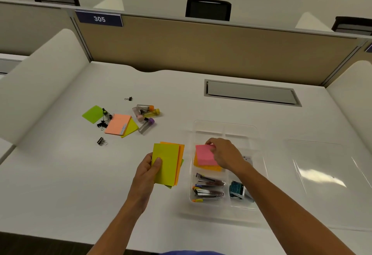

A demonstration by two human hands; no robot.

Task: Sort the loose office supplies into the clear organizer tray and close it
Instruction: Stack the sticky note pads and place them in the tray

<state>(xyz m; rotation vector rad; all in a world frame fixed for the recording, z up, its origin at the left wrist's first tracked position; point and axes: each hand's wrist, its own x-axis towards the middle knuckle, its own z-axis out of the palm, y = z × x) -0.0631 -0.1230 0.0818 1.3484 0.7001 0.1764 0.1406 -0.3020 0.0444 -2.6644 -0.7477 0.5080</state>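
My left hand [150, 169] grips a stack of sticky note pads [168, 164], yellow on top with orange and green beneath, just left of the clear organizer tray [225, 128]. My right hand [225, 154] pinches a pink sticky note pad [204, 155] lying on an orange pad [209, 167] in the tray's middle left compartment. Staplers [209, 188] fill the near left compartment, and a blue-green item [236, 190] sits in the near right one. On the desk to the right lies the tray's clear lid [326, 176].
Loose supplies lie at the desk's left: a green pad [93, 114], a salmon pad [118, 124] over a yellow one, black binder clips [105, 117], and clear tubes with coloured caps [147, 114]. A grey cable hatch [251, 93] sits at the back right. Partition walls ring the desk.
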